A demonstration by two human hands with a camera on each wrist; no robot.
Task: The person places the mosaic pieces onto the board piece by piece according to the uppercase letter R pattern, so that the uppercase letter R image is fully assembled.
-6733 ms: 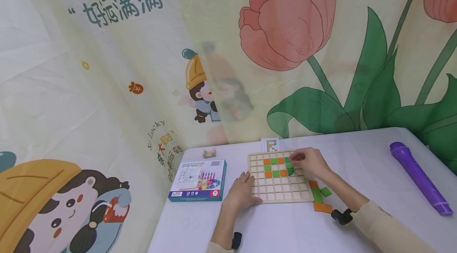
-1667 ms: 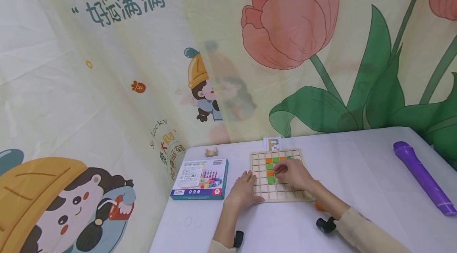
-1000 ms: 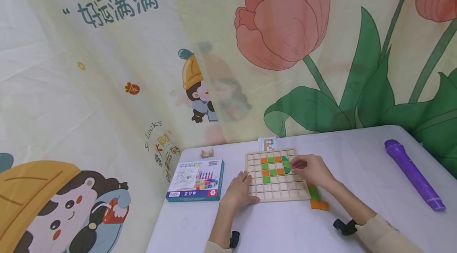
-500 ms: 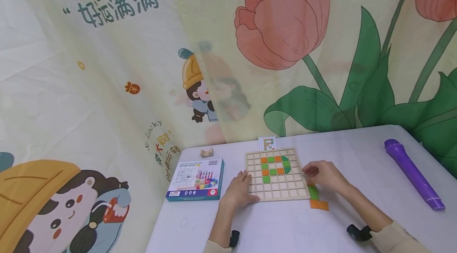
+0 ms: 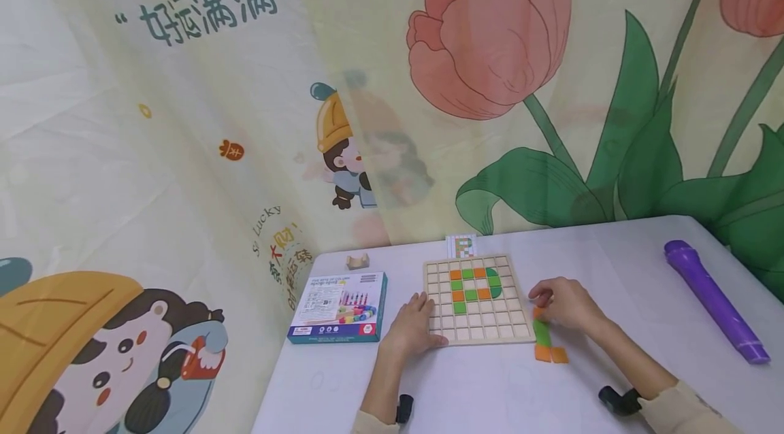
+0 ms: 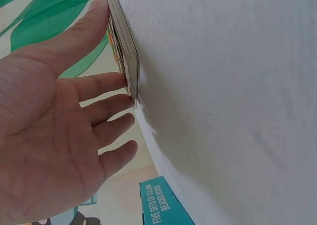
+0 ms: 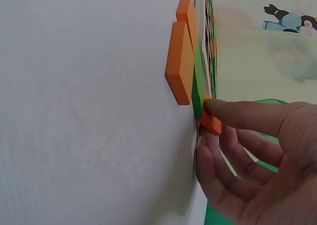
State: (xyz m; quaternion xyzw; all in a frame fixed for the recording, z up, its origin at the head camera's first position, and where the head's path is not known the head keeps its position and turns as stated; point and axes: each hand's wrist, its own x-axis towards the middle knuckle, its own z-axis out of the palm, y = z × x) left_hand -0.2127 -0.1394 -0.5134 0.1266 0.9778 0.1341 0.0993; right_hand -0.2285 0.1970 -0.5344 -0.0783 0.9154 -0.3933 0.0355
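My left hand (image 5: 412,328) rests against the left edge of the wooden grid board (image 5: 490,330), its fingers extended. Orange and green tiles (image 5: 468,295) on the board frame a few bare cells, with curved green tiles (image 5: 495,292) on the right side and one green tile below at the left. Beyond the board's right edge, my right hand (image 5: 566,303) pinches an orange tile (image 7: 212,123) between thumb and fingers, low by the tabletop. Beside it lie loose green tile material (image 5: 542,334) and two orange tiles (image 7: 179,61). The fingertips partly cover the pinched tile.
A small pattern card (image 5: 461,245) stands behind the board. To the left lie a flat boxed set (image 5: 338,307) and a small wooden notched piece (image 5: 358,261). A purple microphone-shaped object (image 5: 715,301) lies far right. Printed cloth hangs behind the table.
A green tile has been added below the pattern since the oldest frame. My right hand has left the board and come down rightward onto the loose tiles. My left hand stays at the board's edge.
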